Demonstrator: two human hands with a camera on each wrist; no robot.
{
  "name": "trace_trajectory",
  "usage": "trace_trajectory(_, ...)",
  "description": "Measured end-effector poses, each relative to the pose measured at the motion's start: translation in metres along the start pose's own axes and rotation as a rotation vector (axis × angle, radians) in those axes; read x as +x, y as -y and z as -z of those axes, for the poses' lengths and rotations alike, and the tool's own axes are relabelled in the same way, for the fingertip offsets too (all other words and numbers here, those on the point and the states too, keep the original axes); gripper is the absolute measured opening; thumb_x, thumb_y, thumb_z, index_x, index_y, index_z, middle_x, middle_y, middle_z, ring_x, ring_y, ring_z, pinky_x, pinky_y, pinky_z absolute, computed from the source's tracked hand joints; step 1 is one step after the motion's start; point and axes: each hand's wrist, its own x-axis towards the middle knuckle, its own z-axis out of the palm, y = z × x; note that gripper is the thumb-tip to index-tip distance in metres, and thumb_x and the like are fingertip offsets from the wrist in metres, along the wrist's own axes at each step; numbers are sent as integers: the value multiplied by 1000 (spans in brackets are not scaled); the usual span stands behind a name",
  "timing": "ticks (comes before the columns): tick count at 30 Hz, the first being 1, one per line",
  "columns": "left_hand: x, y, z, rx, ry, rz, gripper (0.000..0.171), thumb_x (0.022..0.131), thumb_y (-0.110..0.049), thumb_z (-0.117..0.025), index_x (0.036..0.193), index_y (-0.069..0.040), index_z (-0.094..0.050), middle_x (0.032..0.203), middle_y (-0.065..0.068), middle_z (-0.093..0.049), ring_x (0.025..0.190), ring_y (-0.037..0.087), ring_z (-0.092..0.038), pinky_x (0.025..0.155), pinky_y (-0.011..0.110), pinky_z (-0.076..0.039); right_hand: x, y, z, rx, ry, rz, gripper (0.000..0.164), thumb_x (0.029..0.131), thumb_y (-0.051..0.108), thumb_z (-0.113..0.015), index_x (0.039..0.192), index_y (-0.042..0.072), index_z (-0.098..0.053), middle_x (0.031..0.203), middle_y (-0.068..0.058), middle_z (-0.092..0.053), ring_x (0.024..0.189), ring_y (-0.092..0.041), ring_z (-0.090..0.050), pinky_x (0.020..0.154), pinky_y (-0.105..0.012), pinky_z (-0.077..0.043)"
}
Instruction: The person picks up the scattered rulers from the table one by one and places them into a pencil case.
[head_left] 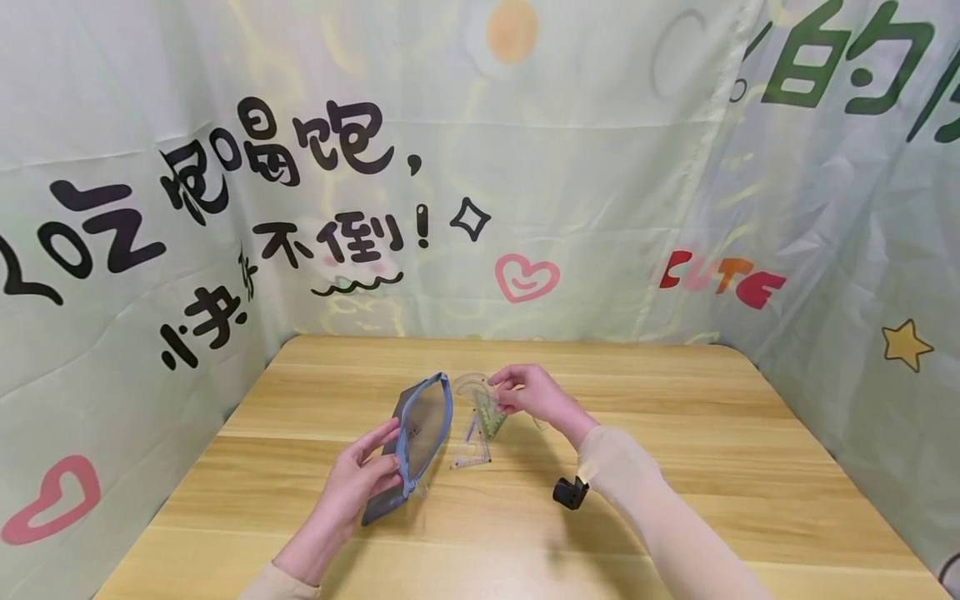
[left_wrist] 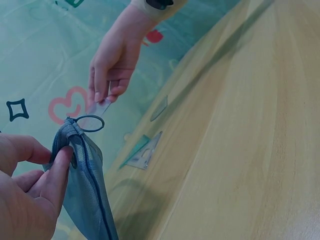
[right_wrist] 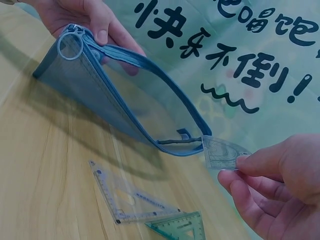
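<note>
A blue-edged zip pouch (head_left: 425, 433) stands tilted with its mouth unzipped, facing right. My left hand (head_left: 367, 467) grips it near the zip end, where a ring pull (right_wrist: 70, 46) hangs. To the right, my right hand (head_left: 527, 390) pinches a clear protractor (right_wrist: 220, 152) between thumb and fingers. In the right wrist view the protractor's edge appears at the pouch's far corner; I cannot tell whether they touch. Below, a clear set square (right_wrist: 145, 216) lies on the table, and a green set square (right_wrist: 172, 224) lies beside it, partly overlapping.
The wooden table (head_left: 645, 392) is bounded by printed cloth (head_left: 600, 183) at the back and both sides. Another small clear piece (left_wrist: 159, 109) lies on the table right of the set squares. A black wrist camera (head_left: 570, 492) juts from my right sleeve.
</note>
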Motion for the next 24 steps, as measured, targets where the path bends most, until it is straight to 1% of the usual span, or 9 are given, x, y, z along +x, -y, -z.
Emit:
trace_trajectory(1, 0, 0, 0, -1, 1, 1, 65, 88, 2, -58, 150, -11, -42, 154, 16, -42, 86, 6, -66, 75, 19, -59, 0, 1, -1, 0, 2, 1, 24, 94, 1, -59, 117, -6, -64, 92, -17, -65, 83, -32, -71, 82, -49, -61)
trace_trajectory(5, -1, 0, 0, 0, 4, 0, 65, 88, 3, -58, 150, -11, -41, 155, 16, -41, 85, 7, -66, 75, 18, -58, 3, 2, -4, 23, 12, -5, 25, 94, -1, -59, 117, -7, -63, 94, -21, -66, 85, -36, -71, 75, -37, -63)
trace_trajectory(6, -1, 0, 1, -1, 5, 1, 66, 88, 3, -58, 150, -11, -41, 155, 16, -41, 85, 7, -66, 75, 18, -58, 3, 2, -5, 26, 14, -2, 25, 94, -1, -59, 117, -8, -63, 96, -23, -66, 84, -36, -71, 73, -35, -63)
trace_trajectory(8, -1, 0, 1, 1, 6, -2, 65, 88, 3, -58, 150, -10, -41, 155, 16, -41, 84, 6, -66, 75, 18, -58, 5, 3, -7, 32, 14, -6, 25, 94, -1, -58, 118, -8, -63, 98, -25, -66, 80, -31, -71, 71, -31, -62)
trace_trajectory(13, -1, 0, 0, 3, 4, -14, 65, 88, 3, -58, 150, -9, -41, 154, 18, -41, 83, 6, -65, 74, 18, -58, 7, 7, -12, 52, 8, -26, 27, 94, 1, -60, 119, -6, -64, 101, -27, -66, 73, -17, -68, 80, -45, -62)
trace_trajectory(15, -1, 0, 0, 3, 3, -16, 65, 88, 3, -58, 149, -9, -42, 154, 18, -41, 84, 6, -66, 74, 18, -58, 8, 8, -13, 56, 13, -27, 27, 94, 2, -60, 120, -6, -64, 101, -26, -66, 73, -15, -68, 82, -48, -61)
trace_trajectory(16, -1, 0, 0, 2, 5, -15, 65, 88, 3, -58, 149, -9, -42, 154, 18, -41, 84, 6, -66, 74, 18, -58, 8, 8, -14, 54, 15, -24, 27, 94, 2, -60, 120, -5, -64, 101, -25, -66, 73, -14, -67, 82, -48, -61)
trace_trajectory(20, 0, -1, 0, -6, 9, -13, 65, 88, 3, -58, 150, -10, -42, 154, 17, -41, 85, 6, -66, 75, 18, -58, 8, 9, -15, 47, 20, -20, 26, 95, 3, -59, 120, -4, -64, 100, -22, -67, 74, -14, -68, 83, -47, -61)
trace_trajectory(24, 0, 0, 1, -17, 5, -11, 66, 87, 4, -57, 149, -9, -42, 153, 17, -42, 84, 6, -65, 74, 18, -58, 9, 10, -16, 44, 17, -25, 25, 95, 3, -59, 119, -2, -65, 97, -18, -66, 79, -22, -70, 83, -47, -61)
